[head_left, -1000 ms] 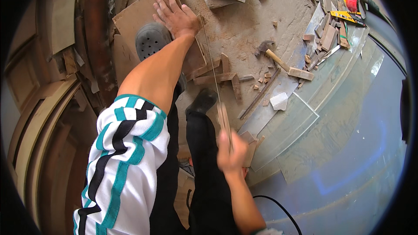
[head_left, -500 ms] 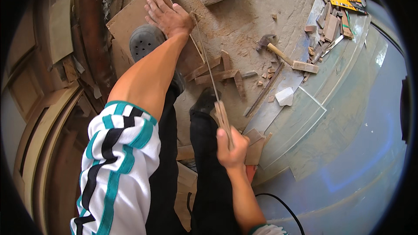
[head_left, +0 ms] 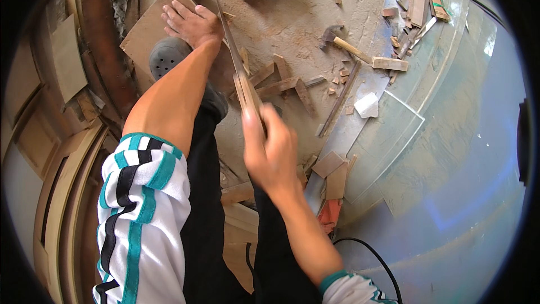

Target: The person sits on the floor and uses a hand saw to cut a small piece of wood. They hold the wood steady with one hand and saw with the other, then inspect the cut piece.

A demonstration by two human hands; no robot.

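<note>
My left hand [head_left: 194,24] lies flat with fingers spread on a brown wooden board [head_left: 147,27]. A grey clog [head_left: 167,57] on my foot rests on the same board beside that wrist. In my right hand [head_left: 274,152], closed and slightly blurred, is the wooden handle of a handsaw [head_left: 230,42]. Its narrow blade, seen nearly edge-on, points away from me and runs along the board's right edge, just right of my left hand. Whether the teeth touch the wood cannot be made out.
A hammer [head_left: 351,49] lies on the dusty floor, near wood offcuts [head_left: 281,86] and a white chunk [head_left: 367,105]. Wood scraps [head_left: 419,8] pile at the far right by a glass sheet [head_left: 388,146]. Wooden frames [head_left: 62,191] lean on the left; a black cable [head_left: 374,256] curves at lower right.
My right hand has pushed forward and leftward with the handsaw, so the blade reaches farther past the board's edge. My left hand stays pressed on the board; the view has shifted slightly.
</note>
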